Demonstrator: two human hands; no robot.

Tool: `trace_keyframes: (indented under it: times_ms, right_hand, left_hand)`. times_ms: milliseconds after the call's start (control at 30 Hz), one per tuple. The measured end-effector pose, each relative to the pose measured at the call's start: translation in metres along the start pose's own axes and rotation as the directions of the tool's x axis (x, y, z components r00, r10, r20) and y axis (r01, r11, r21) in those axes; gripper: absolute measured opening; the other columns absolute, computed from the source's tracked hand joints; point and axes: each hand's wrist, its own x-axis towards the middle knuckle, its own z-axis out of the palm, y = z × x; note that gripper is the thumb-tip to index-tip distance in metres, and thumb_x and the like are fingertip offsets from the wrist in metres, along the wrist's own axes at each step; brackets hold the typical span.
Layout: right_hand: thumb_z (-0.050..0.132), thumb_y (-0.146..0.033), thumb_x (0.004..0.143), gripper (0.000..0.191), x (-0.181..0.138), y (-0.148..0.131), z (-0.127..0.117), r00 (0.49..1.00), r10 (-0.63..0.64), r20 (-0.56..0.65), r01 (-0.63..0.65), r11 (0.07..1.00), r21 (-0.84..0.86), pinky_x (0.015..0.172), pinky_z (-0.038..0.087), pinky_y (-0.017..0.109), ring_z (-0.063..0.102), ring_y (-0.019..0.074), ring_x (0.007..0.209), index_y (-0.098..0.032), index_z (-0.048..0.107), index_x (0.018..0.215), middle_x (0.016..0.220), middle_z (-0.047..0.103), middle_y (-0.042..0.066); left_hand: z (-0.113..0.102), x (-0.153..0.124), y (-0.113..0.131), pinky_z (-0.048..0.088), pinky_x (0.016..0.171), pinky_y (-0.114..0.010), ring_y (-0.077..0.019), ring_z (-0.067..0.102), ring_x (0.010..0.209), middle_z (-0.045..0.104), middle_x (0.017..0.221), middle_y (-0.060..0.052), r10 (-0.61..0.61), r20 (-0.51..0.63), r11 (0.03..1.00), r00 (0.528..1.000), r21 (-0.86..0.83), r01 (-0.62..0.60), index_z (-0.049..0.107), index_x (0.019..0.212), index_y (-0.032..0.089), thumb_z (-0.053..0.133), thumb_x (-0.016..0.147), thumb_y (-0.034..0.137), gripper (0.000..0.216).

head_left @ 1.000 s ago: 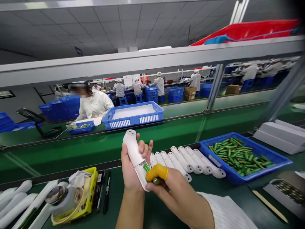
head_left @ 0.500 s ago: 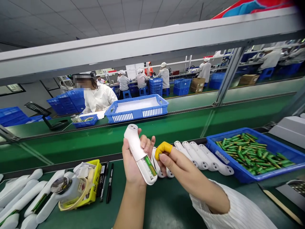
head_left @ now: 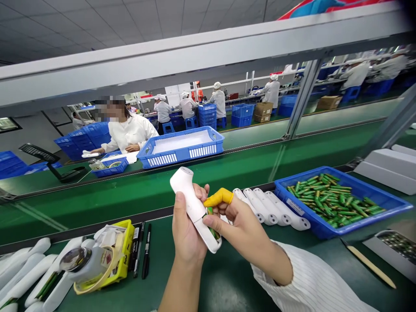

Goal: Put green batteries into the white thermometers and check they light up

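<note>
"Step in hand?"
"Seating a green battery (head_left: 210,211) in the white shell (head_left: 187,190), frame centre, I'd judge."
"Fingers?"
"Left hand (head_left: 190,240) grips the shell; right hand (head_left: 238,216) bends over its open end, perhaps pinching the battery; I can't tell."
"Next move?"
"Calls for a light press, probably."
"Writing?"
"Label (head_left: 295,207) on the blue tray (head_left: 351,229), right: illegible."

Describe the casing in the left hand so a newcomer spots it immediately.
Find the dark green bench nearest the camera. Over its middle, the left hand holds a white casing. Unlike the row of casings lying farther right, it is held up, its lower end open, showing green inside.
</note>
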Motion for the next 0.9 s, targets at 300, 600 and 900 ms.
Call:
trace_keyframes:
  times_ms: [300, 600, 900]
  right_hand:
    - [0.054, -0.021, 0.088, 0.031, -0.005, 0.011, 0.009, 0.983, -0.184, -0.025, 0.176, 0.966, -0.191, 0.091, 0.043, 0.032, 0.054, 0.0174, 0.108, -0.026, 0.051, 0.119, 0.116, 0.057, 0.003]
    - [0.062, -0.040, 0.082, 0.033, 0.008, -0.001, -0.007, 0.998, 0.053, -0.017, -0.050, 0.987, 0.151, 0.076, 0.048, 0.031, 0.059, 0.0189, 0.092, -0.017, 0.054, 0.104, 0.100, 0.063, 0.006]
    - [0.065, -0.050, 0.077, 0.041, 0.012, 0.003, -0.010, 0.981, 0.184, 0.057, -0.192, 0.963, 0.187, 0.057, 0.043, 0.020, 0.052, 0.0094, 0.068, -0.016, 0.052, 0.097, 0.081, 0.055, 0.000]
  left_hand:
    - [-0.003, 0.001, -0.001, 0.041, 0.099, -0.029, -0.0099, 0.054, 0.083, 0.050, 0.087, 0.001, 0.318, -0.075, 0.943, 0.945, 0.131, -0.306, 0.059, 0.102, 0.022, 0.064, 0.080, 0.043, 0.031]
    - [-0.010, 0.004, 0.010, 0.052, 0.084, -0.037, -0.0251, 0.060, 0.104, 0.065, 0.103, -0.008, 0.069, 0.154, 0.943, 0.986, 0.313, -0.115, 0.053, 0.120, 0.023, 0.063, 0.081, 0.031, 0.041]
    - [-0.016, 0.012, 0.013, 0.054, 0.080, -0.033, -0.0253, 0.064, 0.101, 0.069, 0.101, -0.011, -0.009, 0.052, 0.952, 0.999, 0.307, -0.008, 0.062, 0.109, 0.017, 0.069, 0.076, 0.028, 0.036]
